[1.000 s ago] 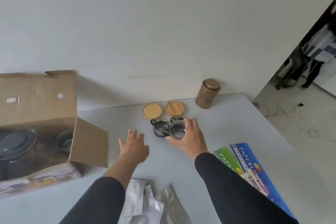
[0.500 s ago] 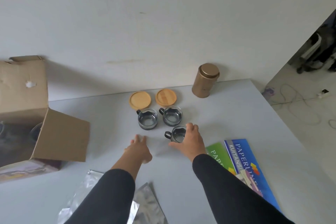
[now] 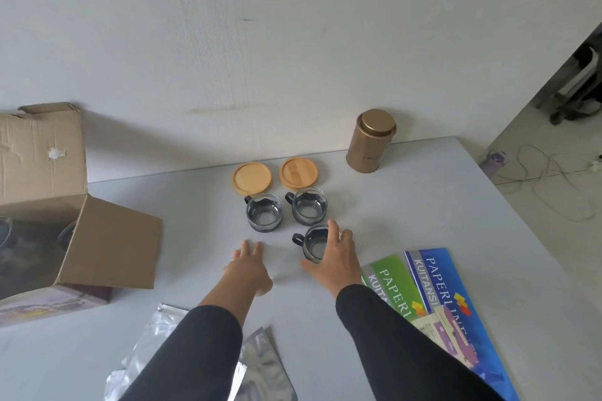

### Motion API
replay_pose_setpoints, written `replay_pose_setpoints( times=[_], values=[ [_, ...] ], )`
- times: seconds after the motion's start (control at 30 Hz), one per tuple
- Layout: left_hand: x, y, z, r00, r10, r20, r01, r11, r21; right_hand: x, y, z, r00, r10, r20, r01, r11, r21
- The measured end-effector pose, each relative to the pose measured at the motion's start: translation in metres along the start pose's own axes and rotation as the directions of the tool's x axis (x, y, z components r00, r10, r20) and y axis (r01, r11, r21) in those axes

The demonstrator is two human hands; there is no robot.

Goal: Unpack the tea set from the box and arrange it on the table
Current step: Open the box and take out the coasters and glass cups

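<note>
Grey desk (image 3: 423, 205) against a plain white wall, doorway off to the right. Cardboard box (image 3: 107, 238) lies on its side at the left edge, mouth toward the person; dark shapes inside, probably the rest of the set (too dim to say what). Two wooden lids (image 3: 251, 178) sit side by side near the wall, two glass cups (image 3: 264, 213) lined up right in front of them, handles pointing left. Looks like a grid being built, one cup per lid row. Gold tin (image 3: 371, 140) stands upright, apart to the right.

Right hand (image 3: 332, 257) wraps the third cup (image 3: 314, 242) from its right side, fingers curled round the glass, thumb on the near side: grip is closed on the cup. Cup appears to be standing on the desk just in front of the right-hand cup of the pair, handle left to match.

Left hand (image 3: 249, 265) hangs flat and spread over the desk beside it, holding nothing, likely just steadying. Foil bags (image 3: 260, 361) and booklets (image 3: 433, 286) lie near the front edge.
</note>
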State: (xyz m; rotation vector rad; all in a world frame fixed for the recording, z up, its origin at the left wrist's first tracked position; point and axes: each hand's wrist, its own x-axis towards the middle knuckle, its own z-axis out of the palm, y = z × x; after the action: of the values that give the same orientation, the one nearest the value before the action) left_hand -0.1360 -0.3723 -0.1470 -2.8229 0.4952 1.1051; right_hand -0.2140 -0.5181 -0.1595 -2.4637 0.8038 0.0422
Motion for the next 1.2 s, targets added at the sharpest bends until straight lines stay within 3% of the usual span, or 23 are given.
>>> replay_pose_setpoints(
  times=[0.2, 0.3, 0.4, 0.5, 0.63, 0.83, 1.0, 1.13, 1.2],
  values=[
    [-0.005, -0.002, -0.007, 1.000, 0.017, 0.020, -0.018, 0.999, 0.050, -0.002, -0.002, -0.010, 0.999, -0.036, -0.003, 0.036, 0.992, -0.123],
    [-0.008, -0.009, -0.030, 0.998, 0.063, 0.020, -0.065, 0.994, 0.091, 0.002, -0.010, -0.024, 0.990, -0.105, -0.094, 0.088, 0.981, -0.175],
    [-0.009, -0.019, -0.053, 0.991, 0.115, -0.070, -0.113, 0.993, 0.030, 0.009, -0.031, -0.040, 0.959, -0.200, -0.199, 0.168, 0.971, -0.168],
    [-0.016, -0.037, -0.077, 0.987, 0.088, -0.137, -0.094, 0.995, -0.032, 0.012, -0.066, -0.051, 0.916, -0.303, -0.262, 0.267, 0.950, -0.164],
    [-0.037, -0.077, -0.103, 0.991, 0.078, -0.112, -0.076, 0.997, 0.021, 0.010, -0.124, -0.047, 0.858, -0.427, -0.285, 0.411, 0.904, -0.119],
    [-0.065, -0.175, -0.126, 0.978, 0.054, -0.203, -0.067, 0.996, -0.057, -0.010, -0.228, -0.008, 0.774, -0.561, -0.294, 0.570, 0.819, -0.061],
    [-0.066, -0.286, -0.134, 0.917, 0.056, -0.396, -0.107, 0.989, -0.107, -0.036, -0.324, 0.041, 0.744, -0.633, -0.214, 0.634, 0.770, -0.070],
    [-0.057, -0.378, -0.126, 0.867, 0.052, -0.496, -0.143, 0.978, -0.149, -0.055, -0.389, 0.093, 0.744, -0.668, -0.018, 0.665, 0.743, -0.072],
    [-0.050, -0.406, -0.115, 0.859, 0.093, -0.504, -0.165, 0.981, -0.100, -0.063, -0.412, 0.118, 0.786, -0.604, 0.130, 0.618, 0.775, -0.136]
  ],
)
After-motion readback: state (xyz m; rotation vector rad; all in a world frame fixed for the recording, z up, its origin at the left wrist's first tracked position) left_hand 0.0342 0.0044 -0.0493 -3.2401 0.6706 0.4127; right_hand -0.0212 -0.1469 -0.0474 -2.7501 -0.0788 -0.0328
